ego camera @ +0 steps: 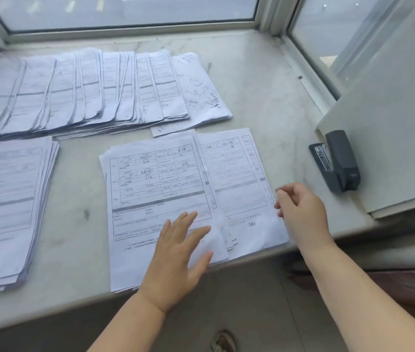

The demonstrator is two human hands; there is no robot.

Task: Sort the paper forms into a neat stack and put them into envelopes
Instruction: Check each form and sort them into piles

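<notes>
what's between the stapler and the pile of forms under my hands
Only bare sill between the stapler and the forms, in the head view; the right hand reaches the pile's right edge nearer you.

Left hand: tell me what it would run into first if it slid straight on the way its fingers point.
The left hand lies flat on the near forms, fingers pointing up and right. Going straight on, it would likely first meet the offset sheets tucked under their right edge; beyond that the sill looks free.
</notes>
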